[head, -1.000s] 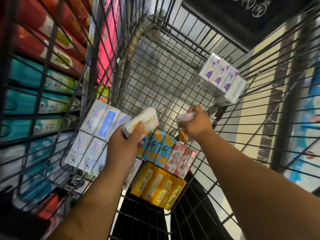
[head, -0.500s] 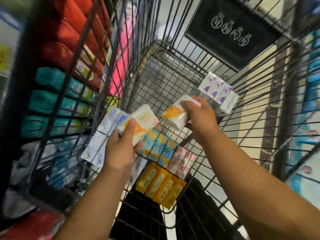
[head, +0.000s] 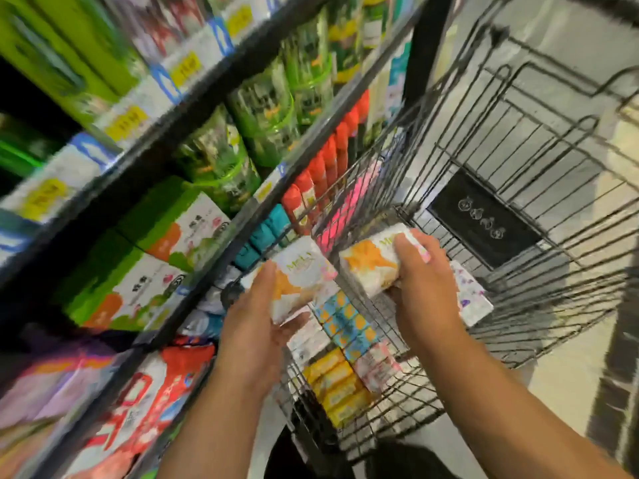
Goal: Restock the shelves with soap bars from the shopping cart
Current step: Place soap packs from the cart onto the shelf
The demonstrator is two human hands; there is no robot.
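Held two soap packs over the shopping cart (head: 539, 340), one per grip.
Wrapped the left grip (head: 256, 326) round a white, orange-printed pack (head: 297, 278), thumb across its face; clamped the right grip (head: 425, 288) on a matching pack (head: 370, 267) just beside it, a narrow gap between. Hung both close to the cart's left wall and the dark shelf edge (head: 238, 223). Had rows of blue-orange bars (head: 345, 323) and yellow bars (head: 335, 385) below; showed bare wire floor farther in.

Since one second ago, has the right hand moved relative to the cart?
Yes. The right hand has lifted its soap pack up from the floor of the cart, away from the blue-orange packs lying there.
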